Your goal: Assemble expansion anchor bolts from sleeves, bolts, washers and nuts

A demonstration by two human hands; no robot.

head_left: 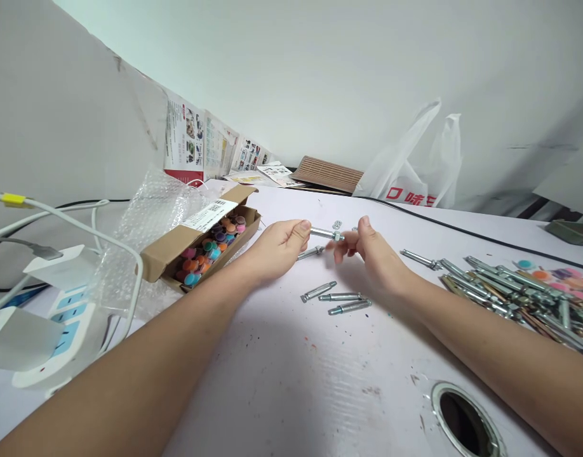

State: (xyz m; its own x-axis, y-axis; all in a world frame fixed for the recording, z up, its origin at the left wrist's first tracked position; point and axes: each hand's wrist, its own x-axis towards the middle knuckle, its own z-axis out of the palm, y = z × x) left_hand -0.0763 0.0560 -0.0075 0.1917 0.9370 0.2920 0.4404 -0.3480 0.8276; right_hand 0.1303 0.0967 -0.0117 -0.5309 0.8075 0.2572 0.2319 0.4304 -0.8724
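My left hand [282, 252] pinches one end of a silvery expansion bolt [322, 233], which points to the right, held just above the table. A nut [338, 237] sits near the bolt's right end. Close by that nut is my right hand [380, 260], thumb raised and fingers slightly bent, apart from the thumb. Small metal pieces [337, 225] lie just behind the bolt. Another bolt [311, 253] lies partly behind my left hand. Below the hands are three loose bolts [341, 297] on the white table [272, 381].
A heap of bolts [501, 285] lies at right beside coloured discs [542, 275]. At left stand an opened cardboard box [165, 254] of colourful caps [210, 254], bubble wrap [148, 216] and a power strip [77, 330]. A round table hole [463, 419] is front right; a plastic bag [415, 165] stands behind.
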